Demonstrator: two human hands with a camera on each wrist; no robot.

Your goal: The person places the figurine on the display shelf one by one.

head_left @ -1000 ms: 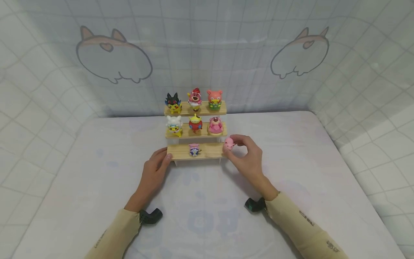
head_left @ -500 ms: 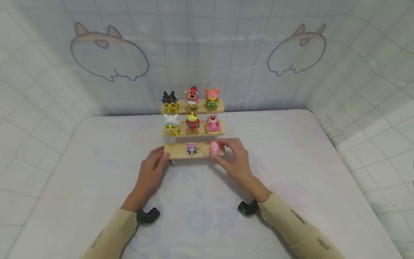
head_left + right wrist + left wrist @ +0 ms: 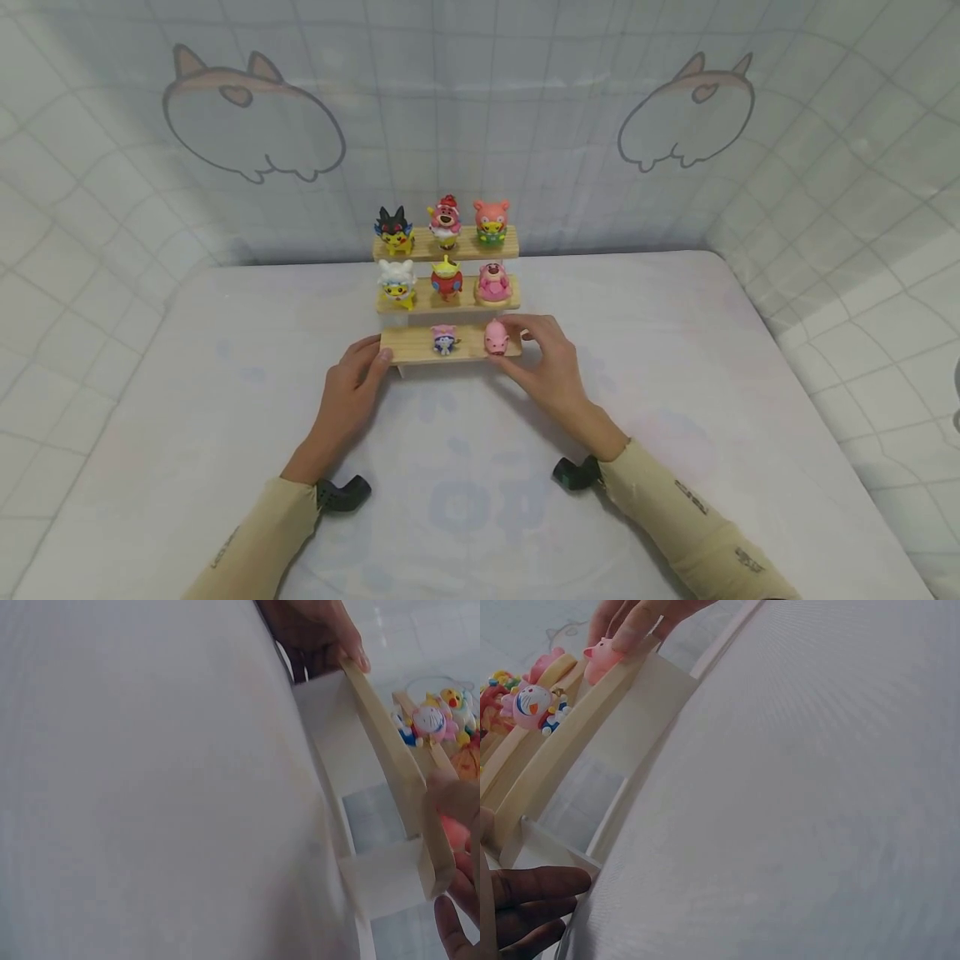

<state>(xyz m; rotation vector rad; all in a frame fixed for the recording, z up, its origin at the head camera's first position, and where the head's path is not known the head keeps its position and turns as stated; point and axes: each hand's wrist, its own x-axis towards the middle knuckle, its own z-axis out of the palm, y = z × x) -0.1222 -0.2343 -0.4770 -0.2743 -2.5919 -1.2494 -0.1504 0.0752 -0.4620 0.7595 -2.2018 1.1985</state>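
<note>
A three-tier wooden display shelf (image 3: 408, 343) stands in the middle of the table. My right hand (image 3: 553, 367) pinches a pink pig figurine (image 3: 496, 339) between thumb and fingers at the right end of the lowest tier; the pig appears to touch the board. With the thumb on top and fingers at the side, my left hand (image 3: 352, 379) grips that tier's left end; its fingers (image 3: 544, 885) lie by the white support in the left wrist view. A small pink-hooded figurine (image 3: 444, 340) sits mid-board. The right wrist view mostly hides the pig behind the right fingers.
Figurines fill both upper tiers, among them a white-hooded yellow one (image 3: 397, 285), a red-and-yellow one (image 3: 447, 282) and a pink bear (image 3: 494, 284). A grid-patterned curtain (image 3: 480, 125) hangs behind the white-clothed table (image 3: 465, 450).
My right hand has brought the pig figurine leftward from beside the lowest tier onto its right end. My left hand keeps its hold on the shelf's left end.
</note>
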